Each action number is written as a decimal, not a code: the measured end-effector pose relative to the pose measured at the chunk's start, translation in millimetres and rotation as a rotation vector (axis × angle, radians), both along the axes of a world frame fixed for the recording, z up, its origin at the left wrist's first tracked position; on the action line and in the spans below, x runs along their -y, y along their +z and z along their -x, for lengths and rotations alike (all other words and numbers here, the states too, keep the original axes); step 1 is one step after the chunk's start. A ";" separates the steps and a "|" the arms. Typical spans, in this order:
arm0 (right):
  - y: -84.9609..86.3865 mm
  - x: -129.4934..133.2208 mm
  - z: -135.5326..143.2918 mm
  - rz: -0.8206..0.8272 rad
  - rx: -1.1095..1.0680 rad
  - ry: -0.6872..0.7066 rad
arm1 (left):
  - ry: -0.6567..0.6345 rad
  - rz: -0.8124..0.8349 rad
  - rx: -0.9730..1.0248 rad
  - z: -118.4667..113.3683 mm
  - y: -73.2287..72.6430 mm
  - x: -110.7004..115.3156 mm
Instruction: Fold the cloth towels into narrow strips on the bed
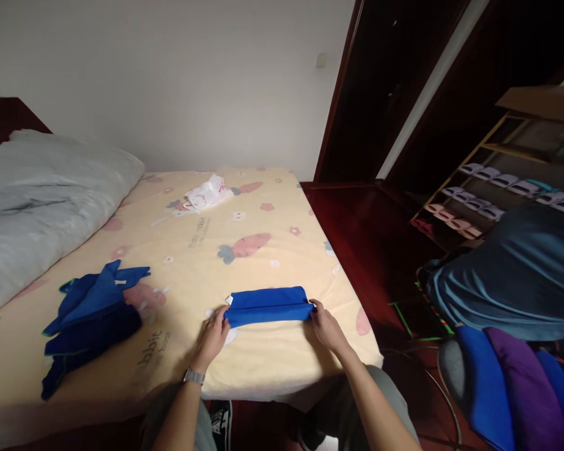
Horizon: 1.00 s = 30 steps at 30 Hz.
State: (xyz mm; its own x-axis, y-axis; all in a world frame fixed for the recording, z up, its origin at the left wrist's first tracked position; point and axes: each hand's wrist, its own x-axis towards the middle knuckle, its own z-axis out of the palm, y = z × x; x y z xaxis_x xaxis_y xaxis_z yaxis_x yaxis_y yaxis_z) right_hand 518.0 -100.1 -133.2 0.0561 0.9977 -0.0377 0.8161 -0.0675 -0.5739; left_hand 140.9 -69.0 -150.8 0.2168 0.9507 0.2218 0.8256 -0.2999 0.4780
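In the head view, down at six o'clock: pinching a folded blue cloth (269, 307) by its nine o'clock end with the left hand (213, 336), almost closed; gripping the three o'clock end with the right hand (328, 328), likewise nearly closed. Holding it low over the bed (282, 366), near the front edge. Spot crumpled blue clothes (94, 329) at nine o'clock from it, a plastic bag (209, 193) at eleven, a shoe rack (512, 151) at two.

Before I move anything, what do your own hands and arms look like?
The left hand and right hand are bare: no gloves or sleeves show. A silver-grey band, probably a watch strap, circles the left wrist; the right wrist shows none.
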 end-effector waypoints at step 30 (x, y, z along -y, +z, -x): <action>7.5 -1.5 -0.9 0.045 -0.038 -0.018 | 0.121 0.493 0.689 -10.4 -0.3 3.1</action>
State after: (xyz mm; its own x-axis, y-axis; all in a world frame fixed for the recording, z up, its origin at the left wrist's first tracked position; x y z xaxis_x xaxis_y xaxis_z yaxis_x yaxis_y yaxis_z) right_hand 518.8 -98.6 -125.6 0.0714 0.9938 -0.0851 0.7920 -0.1084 -0.6008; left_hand 151.3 -72.1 -151.0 0.0761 0.9811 -0.1777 0.3159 0.1453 0.9376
